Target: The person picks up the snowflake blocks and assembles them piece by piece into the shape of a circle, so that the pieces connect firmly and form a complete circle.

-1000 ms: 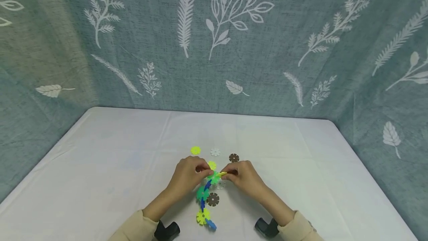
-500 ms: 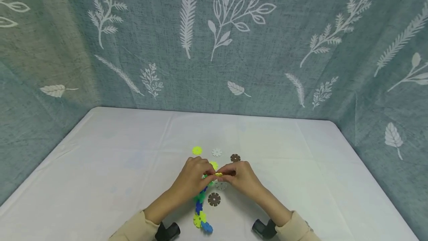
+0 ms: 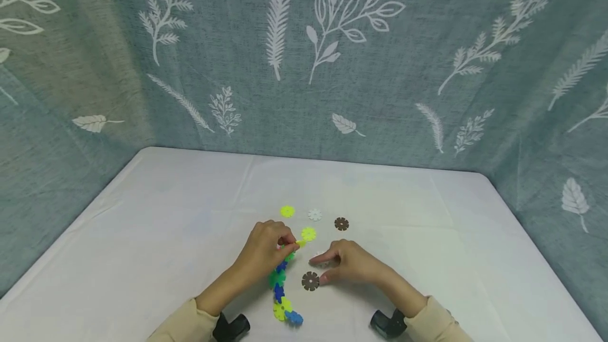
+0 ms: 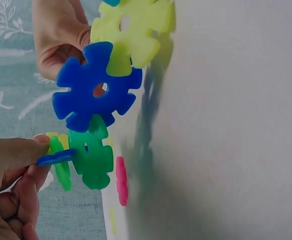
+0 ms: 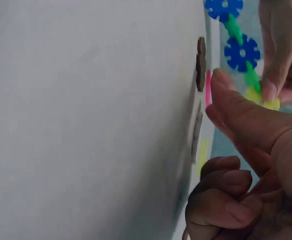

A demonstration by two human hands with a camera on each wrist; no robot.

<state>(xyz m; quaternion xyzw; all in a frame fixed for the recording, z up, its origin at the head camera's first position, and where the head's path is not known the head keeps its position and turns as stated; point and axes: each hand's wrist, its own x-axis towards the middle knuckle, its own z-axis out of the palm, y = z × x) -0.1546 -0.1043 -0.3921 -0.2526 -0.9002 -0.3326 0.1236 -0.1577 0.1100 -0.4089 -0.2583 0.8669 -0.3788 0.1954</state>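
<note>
My left hand [image 3: 268,241] pinches a yellow notched disc [image 3: 301,243] at the upper end of a chain of interlocking plastic discs. The chain hangs toward me through green [image 3: 277,278], blue [image 3: 279,293] and yellow-green [image 3: 280,310] discs to a light blue disc [image 3: 294,318]. Large in the left wrist view are a blue disc [image 4: 83,95] and a green one [image 4: 91,167]. My right hand [image 3: 353,263] holds nothing; its thumb and index finger are apart, beside a brown disc [image 3: 311,281]. A pale disc lies partly hidden behind that hand.
Loose discs lie flat on the white table [image 3: 427,257]: a yellow one [image 3: 287,211], a white one [image 3: 314,215], a brown one [image 3: 341,224] and another yellow one [image 3: 309,234]. A pink disc [image 4: 121,181] shows in the left wrist view. Patterned curtain [image 3: 285,110] surrounds the table.
My right hand has let go of the yellow disc and moved right and nearer, beside the brown disc. My left hand now pinches the yellow disc, and the chain has shifted left.
</note>
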